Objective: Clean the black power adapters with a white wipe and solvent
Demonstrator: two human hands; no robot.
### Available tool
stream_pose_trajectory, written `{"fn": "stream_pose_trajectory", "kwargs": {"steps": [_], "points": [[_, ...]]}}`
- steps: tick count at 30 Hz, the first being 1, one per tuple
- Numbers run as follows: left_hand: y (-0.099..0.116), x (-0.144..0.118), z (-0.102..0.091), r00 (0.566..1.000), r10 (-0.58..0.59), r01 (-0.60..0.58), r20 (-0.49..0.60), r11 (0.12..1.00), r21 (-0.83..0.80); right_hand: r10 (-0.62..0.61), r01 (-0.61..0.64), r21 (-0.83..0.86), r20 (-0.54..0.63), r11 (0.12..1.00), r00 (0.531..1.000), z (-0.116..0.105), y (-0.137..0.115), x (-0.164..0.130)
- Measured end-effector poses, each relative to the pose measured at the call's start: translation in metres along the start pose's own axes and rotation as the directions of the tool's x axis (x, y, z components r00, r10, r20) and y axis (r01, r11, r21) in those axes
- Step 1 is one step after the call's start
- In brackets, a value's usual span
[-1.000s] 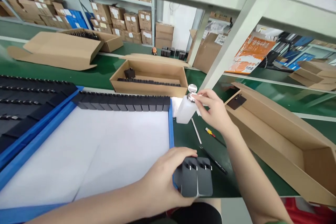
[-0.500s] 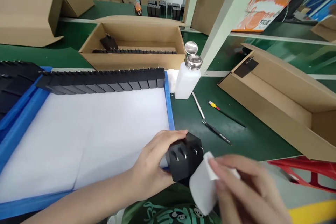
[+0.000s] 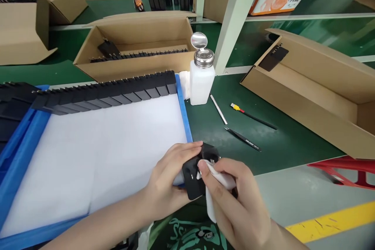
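My left hand [image 3: 168,181] grips black power adapters [image 3: 193,177], at least two side by side, with metal pins facing me. They are held over the front right corner of a white-lined tray [image 3: 123,136] with blue edges. My right hand [image 3: 240,199] pinches a folded white wiping cloth [image 3: 224,179] and presses it against the pin side of the adapters. The cloth and fingers hide part of that face. A row of black adapters [image 3: 117,95] stands along the tray's far edge, pins up.
Beyond the tray's right corner stands a white pump bottle [image 3: 202,80] with its metal lid up. Tweezers [image 3: 243,139], a white stick [image 3: 218,109] and a cable with a yellow USB plug [image 3: 253,117] lie on the green table. Open cardboard boxes [image 3: 137,66] stand behind and at right [image 3: 307,113].
My right hand has moved left and brought the cloth from beside the adapters onto their pin side. My left hand keeps its hold. The camera view has shifted slightly.
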State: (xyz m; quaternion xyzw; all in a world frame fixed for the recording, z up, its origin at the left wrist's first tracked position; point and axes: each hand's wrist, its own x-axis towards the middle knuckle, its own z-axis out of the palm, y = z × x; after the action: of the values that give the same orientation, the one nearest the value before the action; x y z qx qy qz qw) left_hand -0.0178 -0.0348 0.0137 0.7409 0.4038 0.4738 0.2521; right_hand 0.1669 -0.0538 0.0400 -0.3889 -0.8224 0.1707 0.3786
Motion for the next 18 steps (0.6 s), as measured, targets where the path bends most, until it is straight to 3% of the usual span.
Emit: {"fn": "stream_pose_trajectory", "kwargs": {"steps": [3,7,9,12,18], "points": [[-0.002,0.000,-0.001,0.994,-0.108,0.108,0.031,0.994,-0.011,-0.031,0.022,0.073,0.115,0.997,0.993,-0.009,0.004,-0.006],[-0.002,0.000,-0.001,0.966,-0.247,0.250,0.079,0.967,-0.038,0.021,-0.022,0.007,0.023,1.000,0.999,-0.022,0.004,0.001],[-0.002,-0.001,0.000,0.972,-0.223,0.225,0.073,0.974,-0.025,0.037,-0.041,-0.064,-0.066,0.997,0.997,-0.023,0.003,0.010],[-0.002,0.001,0.002,0.993,-0.107,0.106,0.059,0.994,0.008,-0.059,0.047,-0.119,-0.102,0.992,0.993,-0.017,0.002,0.023],[0.001,0.004,0.001,0.999,0.051,-0.051,0.019,0.999,0.017,-0.079,0.078,0.028,0.034,0.997,0.996,-0.005,0.003,0.011]]}}
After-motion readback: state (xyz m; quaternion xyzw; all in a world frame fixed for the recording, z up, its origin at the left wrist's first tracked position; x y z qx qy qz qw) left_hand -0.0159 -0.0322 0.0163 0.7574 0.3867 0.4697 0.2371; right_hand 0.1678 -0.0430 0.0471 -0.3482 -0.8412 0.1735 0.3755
